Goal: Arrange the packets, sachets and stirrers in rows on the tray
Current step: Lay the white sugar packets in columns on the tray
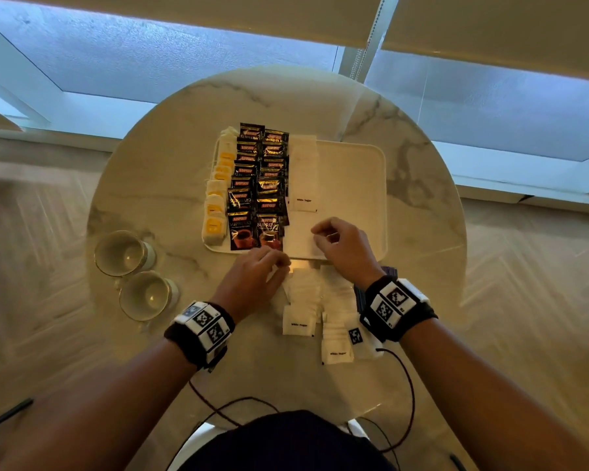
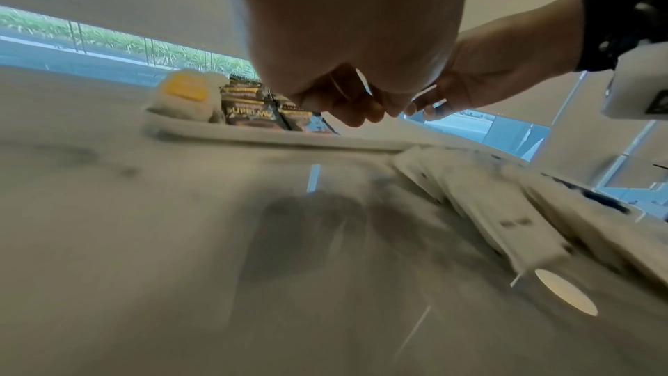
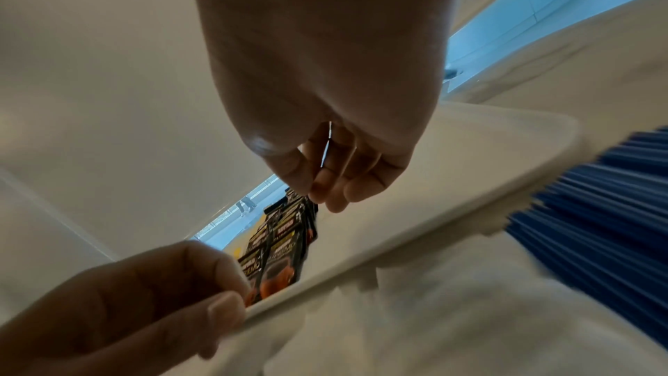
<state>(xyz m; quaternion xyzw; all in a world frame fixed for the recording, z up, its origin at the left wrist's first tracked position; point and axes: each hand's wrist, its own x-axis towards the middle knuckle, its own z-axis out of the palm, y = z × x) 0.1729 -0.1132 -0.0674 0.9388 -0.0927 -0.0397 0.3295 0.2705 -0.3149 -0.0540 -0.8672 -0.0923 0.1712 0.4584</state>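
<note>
**Inspector:** Left to right: tea bags [image 1: 215, 212] and Kopiko coffee sachets [image 1: 257, 185] are sitting in rows on the tray [image 1: 361, 171]. The left hand [image 1: 252, 283] is curling at the near rim; whether it is holding anything, I cannot tell.

**Assistant:** And the right hand [image 1: 346, 244]?

**Inspector:** It is pinching a white sugar sachet [image 1: 298, 237] above the tray. Loose sugar sachets [image 1: 315, 307] are lying beneath both wrists; a passing wrist is likely to scatter them.

Wht tray [image 1: 361, 185], blk packets [image 1: 257, 185], marble table [image 1: 157, 158].

The dark coffee packets [image 1: 240, 229] read "KOPIKO SUPREMO"; the white sachets [image 1: 299, 323] read "White Sugar".
</note>
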